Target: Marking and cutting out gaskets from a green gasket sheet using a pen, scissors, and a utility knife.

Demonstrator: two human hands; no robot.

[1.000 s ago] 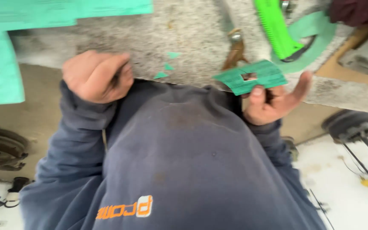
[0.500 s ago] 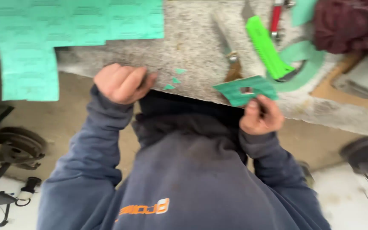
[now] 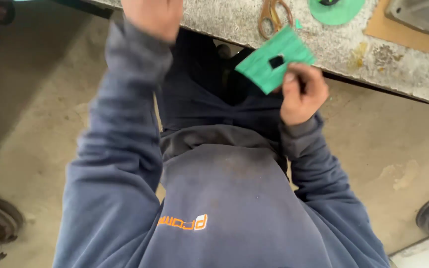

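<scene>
Pinching one lower corner between thumb and fingers, the right hand (image 3: 301, 94) holds a green sheet piece (image 3: 275, 58) just off the near edge of the speckled workbench (image 3: 373, 49). This green piece is flat, roughly rectangular and tilted, with straight cut edges and one small dark rectangular opening near its middle. Its upper corner overlaps the bench edge in view; contact with the bench cannot be confirmed. The left hand (image 3: 153, 15) is raised at the top border, blurred and partly cropped; its finger state cannot be told. On the bench, scissors with brownish handles (image 3: 272, 15) lie just beyond the piece, a green ring-shaped cutout (image 3: 336, 10) near them, and a brown board (image 3: 413, 34) farther right. Bare concrete floor (image 3: 383, 149) lies open below and to the right of the held piece.
</scene>
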